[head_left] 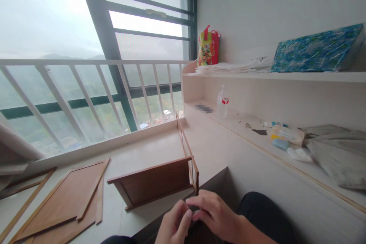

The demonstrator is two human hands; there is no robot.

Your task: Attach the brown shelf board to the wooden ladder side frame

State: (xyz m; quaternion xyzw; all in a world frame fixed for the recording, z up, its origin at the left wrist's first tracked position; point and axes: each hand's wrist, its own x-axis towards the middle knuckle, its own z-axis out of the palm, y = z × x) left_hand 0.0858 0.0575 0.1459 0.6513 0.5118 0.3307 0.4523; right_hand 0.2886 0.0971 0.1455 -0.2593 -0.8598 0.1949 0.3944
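Note:
My left hand point(174, 224) and my right hand point(215, 213) meet at the bottom centre, low in front of my body. The fingers of both are bent and pinched together, fingertip to fingertip. Whatever lies between them, if anything, is too small or hidden to make out. Just beyond them stands a brown wooden panel point(157, 183) on its long edge. A narrow wooden frame point(183, 137) joins its right end and reaches back toward the window. Beneath my hands is a dark surface, partly covered by them.
Flat brown wooden panels point(61, 194) and a wooden frame point(27, 207) lie at left. On the right, a shelf unit point(286, 77) carries a red bag point(208, 47) and a blue patterned box point(314, 49). Below are a plastic bottle point(222, 103), wipes pack point(287, 135) and grey cloth point(339, 152).

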